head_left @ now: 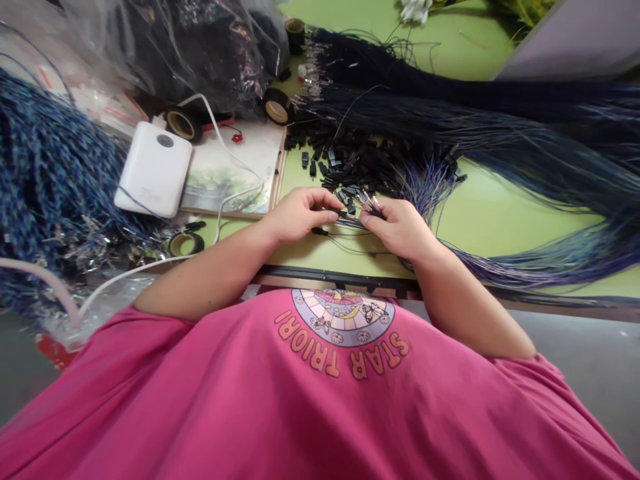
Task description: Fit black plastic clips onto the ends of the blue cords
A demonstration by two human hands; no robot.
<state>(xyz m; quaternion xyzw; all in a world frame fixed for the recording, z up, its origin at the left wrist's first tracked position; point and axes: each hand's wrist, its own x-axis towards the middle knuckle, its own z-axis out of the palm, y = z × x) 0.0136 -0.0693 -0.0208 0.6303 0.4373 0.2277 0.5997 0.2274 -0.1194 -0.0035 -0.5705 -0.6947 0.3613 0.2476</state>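
My left hand (299, 213) is closed in a pinch on a small black connector (336, 214) near the front edge of the green table (480, 213). My right hand (397, 227) is closed too, pinching thin wires (371, 202) with metal tips and holding them against that connector. The two hands almost touch. Just beyond my fingers lies a heap of loose black connectors (355, 160). Long bundles of dark blue wires (525, 153) stretch from there to the right.
A white power bank (154, 168) with a white cable lies on a picture board (235, 170) at left. Black tape rolls (278, 107) stand behind it, another roll (185, 244) in front. A blue wire mass (45, 173) fills the left; plastic bags (190, 47) lie behind.
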